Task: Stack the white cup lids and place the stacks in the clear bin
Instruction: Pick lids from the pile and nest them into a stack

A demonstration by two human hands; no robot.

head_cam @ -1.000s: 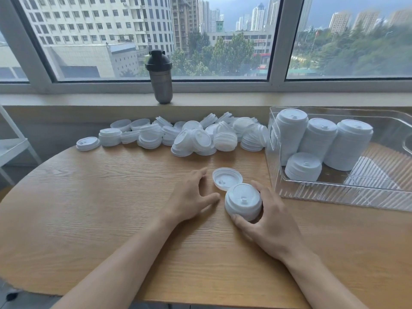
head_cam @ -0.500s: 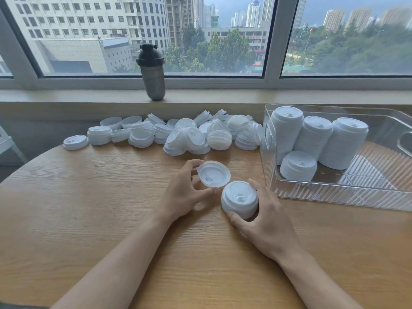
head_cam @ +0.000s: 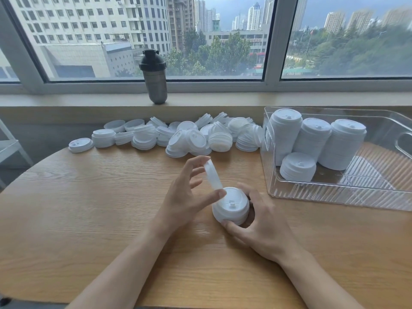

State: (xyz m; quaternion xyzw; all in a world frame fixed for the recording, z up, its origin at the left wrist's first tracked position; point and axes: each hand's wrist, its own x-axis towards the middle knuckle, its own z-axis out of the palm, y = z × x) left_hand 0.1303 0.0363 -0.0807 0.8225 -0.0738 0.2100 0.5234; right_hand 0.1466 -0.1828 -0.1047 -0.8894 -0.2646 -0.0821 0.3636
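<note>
1. Loose pile of white cup lids (head_cam: 178,137) along the far table edge, left to centre; several lean on one another, so pulling one out could tip its neighbours off the back of the wooden table (head_cam: 89,208)
2. Left hand (head_cam: 187,197) pinches a single lid (head_cam: 213,177) between thumb and fingertips, other fingers spread; lid is tilted nearly on edge just above the short stack (head_cam: 230,206). Risk: if it goes on tilted or wrong way up it won't nest and may skid off
3. Right hand (head_cam: 260,228) curls round the short stack's base, holding it on the table. Light grip, so a hard push could slide the stack
4. Clear bin (head_cam: 334,197) at right holds three tall stacks plus one short one, leaning; adding another could knock them over
5. Shaker bottle (head_cam: 153,76) on the sill; no readable writing or brand anywhere
</note>
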